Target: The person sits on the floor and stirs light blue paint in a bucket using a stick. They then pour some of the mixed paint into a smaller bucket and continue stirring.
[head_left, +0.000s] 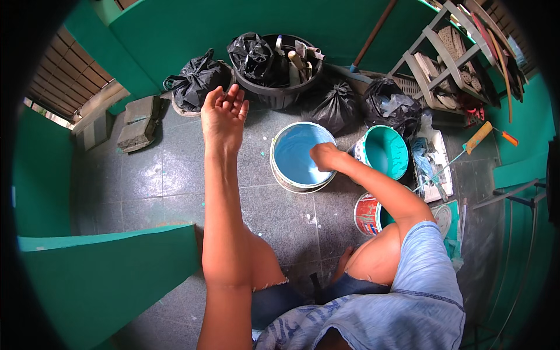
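Observation:
My left hand [224, 116] is raised over the floor with the palm turned up. Its fingers are loosely bent and apart, and nothing lies in them. My right hand [324, 157] reaches over the right side of a white bucket [300, 185] with light blue paint [294, 154] inside. Those fingers are curled closed and point down into the bucket; anything they grip is hidden behind the hand. Just right of it stands a second bucket [387, 153] coated in green paint. Nearer to me, a red and white paint bucket [367, 214] is partly covered by my right arm.
Black garbage bags [335, 108] and a black tub [274, 93] line the far wall. A grey shoe rack [446, 64] stands far right. A paint roller [478, 137] sticks out at right. Stone blocks [139, 123] lie left; a low green wall [111, 280] is near left.

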A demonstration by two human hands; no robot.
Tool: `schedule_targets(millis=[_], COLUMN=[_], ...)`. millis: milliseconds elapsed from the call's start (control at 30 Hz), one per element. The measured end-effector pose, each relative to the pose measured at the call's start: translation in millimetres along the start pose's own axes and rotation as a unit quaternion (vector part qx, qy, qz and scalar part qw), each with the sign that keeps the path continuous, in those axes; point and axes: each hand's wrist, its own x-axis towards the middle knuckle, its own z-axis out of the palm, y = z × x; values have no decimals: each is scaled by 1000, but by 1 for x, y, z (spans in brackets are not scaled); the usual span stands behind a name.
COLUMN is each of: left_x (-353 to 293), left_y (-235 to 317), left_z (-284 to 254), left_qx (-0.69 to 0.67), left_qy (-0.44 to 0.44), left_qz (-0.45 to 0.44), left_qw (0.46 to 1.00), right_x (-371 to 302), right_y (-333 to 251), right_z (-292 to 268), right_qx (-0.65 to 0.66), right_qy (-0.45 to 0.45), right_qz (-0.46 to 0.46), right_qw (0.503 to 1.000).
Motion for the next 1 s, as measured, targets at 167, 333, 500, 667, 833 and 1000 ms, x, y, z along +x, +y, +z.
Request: schedule_targets(millis=[167,333,500,667,833,1000], left_x=[5,-1,-7,-4,-4,-3], left_y=[4,2,4,7,3,4], left_z=[6,6,5,1,7,5], left_qx=[8,0,-2,-8,-11,-7], left_qy=[-12,0,10,8,6,7], left_qz=[10,7,9,15,9,14], left_qw=[1000,1000,1000,1000,1000,1000], right_x=[13,27,17,-1,3,11], right_y=[-15,-11,3,-2,-9,3], right_z=[3,21,16,-4,13,13], right_qx=[262,228,16,75,316,124], right_qy=[46,288,213,-4,113,300], right_qz=[-77,-71,13,-28,-32,-4], right_qw=[961,927,977,997,941,946])
